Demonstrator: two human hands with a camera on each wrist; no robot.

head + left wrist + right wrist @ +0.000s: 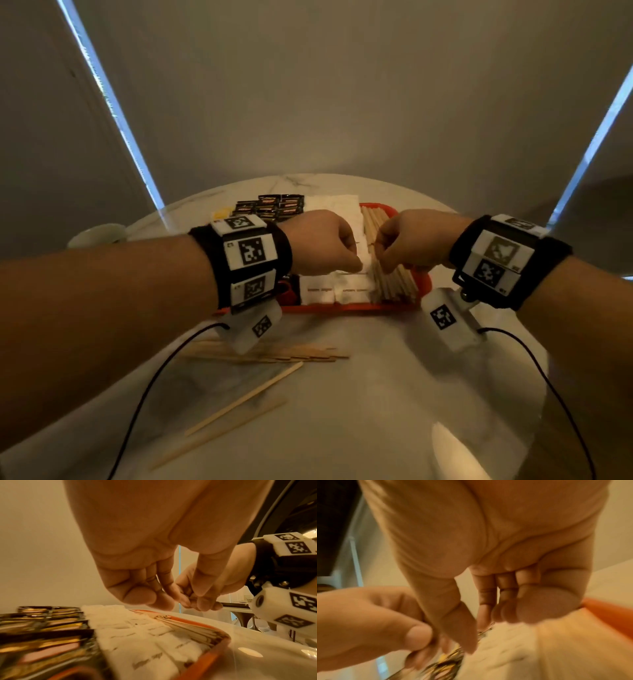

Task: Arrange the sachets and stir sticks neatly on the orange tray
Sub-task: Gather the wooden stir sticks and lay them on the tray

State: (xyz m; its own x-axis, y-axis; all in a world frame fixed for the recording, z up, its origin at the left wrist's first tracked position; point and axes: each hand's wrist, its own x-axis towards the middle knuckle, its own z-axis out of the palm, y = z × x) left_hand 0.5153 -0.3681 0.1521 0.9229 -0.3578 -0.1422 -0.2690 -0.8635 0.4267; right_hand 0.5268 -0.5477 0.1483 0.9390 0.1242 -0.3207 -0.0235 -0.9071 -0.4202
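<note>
Fingers of both hands curl, fingertips meeting above orange tray.

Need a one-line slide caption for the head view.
Both hands meet over the orange tray; stir sticks remain on table.

White marble table under orange tray, loose stir sticks.

White marble table, pale cup at left edge
</note>
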